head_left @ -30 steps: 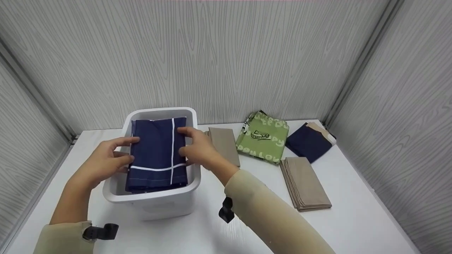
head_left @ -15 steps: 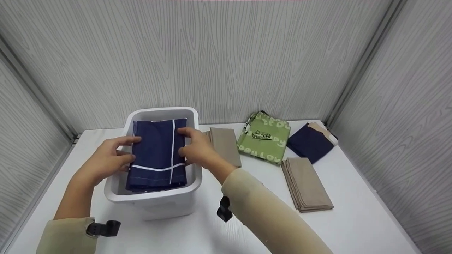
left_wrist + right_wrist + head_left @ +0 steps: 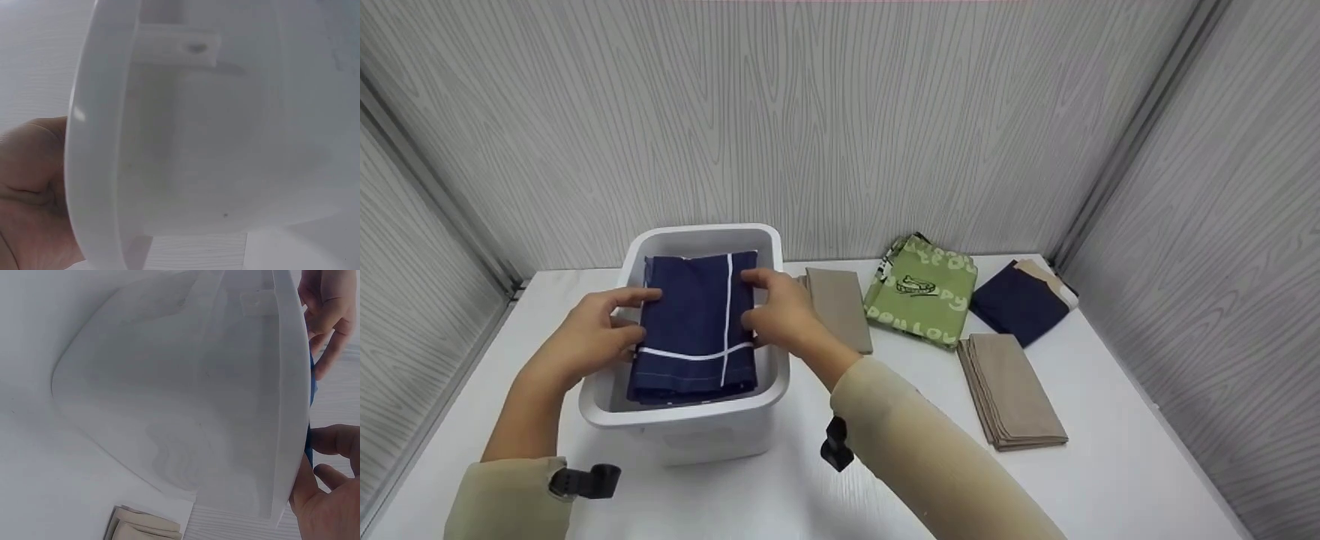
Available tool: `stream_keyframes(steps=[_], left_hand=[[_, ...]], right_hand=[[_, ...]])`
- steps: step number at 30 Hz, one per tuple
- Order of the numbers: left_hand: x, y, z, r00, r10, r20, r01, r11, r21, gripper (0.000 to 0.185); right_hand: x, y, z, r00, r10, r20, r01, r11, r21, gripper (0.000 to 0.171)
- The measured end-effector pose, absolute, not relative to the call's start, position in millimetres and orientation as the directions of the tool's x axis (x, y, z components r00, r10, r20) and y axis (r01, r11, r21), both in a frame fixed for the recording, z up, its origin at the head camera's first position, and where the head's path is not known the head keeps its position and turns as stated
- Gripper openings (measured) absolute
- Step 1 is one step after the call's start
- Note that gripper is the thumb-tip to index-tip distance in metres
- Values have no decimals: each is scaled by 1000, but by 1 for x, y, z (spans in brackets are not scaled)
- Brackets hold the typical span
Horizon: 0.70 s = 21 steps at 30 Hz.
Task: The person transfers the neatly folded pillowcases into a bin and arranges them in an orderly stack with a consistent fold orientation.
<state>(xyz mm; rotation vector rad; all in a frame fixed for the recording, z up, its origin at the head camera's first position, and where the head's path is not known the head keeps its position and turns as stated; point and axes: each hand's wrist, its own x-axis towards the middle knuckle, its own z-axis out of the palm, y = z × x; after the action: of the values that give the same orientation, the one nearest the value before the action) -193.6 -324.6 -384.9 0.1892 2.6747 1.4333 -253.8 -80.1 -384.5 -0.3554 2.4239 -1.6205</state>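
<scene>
We see a folded navy cloth [image 3: 694,326] with thin white stripes sitting in the top of a white bin [image 3: 690,420], which stands on the left part of the white bench [image 3: 1110,480]. Both hands are on that cloth. The left hand [image 3: 589,337] grips its left edge, thumb on top and fingers curled down along the side between cloth and bin wall. The right hand [image 3: 780,315] grips the right edge the same way, thumb on the upper face and fingers curled round the fold. The two hands are apart, with the cloth's width between them.

In the left wrist view the bin's outer wall [image 3: 197,140] fills nearly all of the picture, with only the heel of the left hand [image 3: 31,197] showing at the rim. The right wrist view shows the bin [image 3: 185,405] from outside too; a sliver of the navy cloth [image 3: 309,444] peeks past the rim, with the right hand [image 3: 329,495] below it and the left hand's fingers [image 3: 326,309] above.

To the right of the bin, a folded tan cloth [image 3: 836,307] lies just beside it. Further right lie a green printed cloth [image 3: 922,300], a dark navy cloth [image 3: 1020,300] and a stack of tan cloths [image 3: 1012,390].
</scene>
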Motion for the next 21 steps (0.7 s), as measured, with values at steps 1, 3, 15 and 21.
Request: stream_keyframes(steps=[1,3,15,21], left_hand=[[-194,-325,-385,-988,154,-26,65,556,828,60],[-195,-325,-385,-989,148,-20,69,576,815,60],[-200,-322,-385,-994,114,-2,74,661,747,59],[-202,-319,-384,-994,111,4,79,681,728,59]], right_hand=[[-253,-80,-384,-950,-310,-36,-86,370,-925,69],[-253,-81,-383,-950,-310,-40,-82,371,-925,68],[-256,-83,-384,-953,-300,-29,-103,414,-905,67],[-257,-82,-383,-955,-296,-27,-107,428,-898,66]])
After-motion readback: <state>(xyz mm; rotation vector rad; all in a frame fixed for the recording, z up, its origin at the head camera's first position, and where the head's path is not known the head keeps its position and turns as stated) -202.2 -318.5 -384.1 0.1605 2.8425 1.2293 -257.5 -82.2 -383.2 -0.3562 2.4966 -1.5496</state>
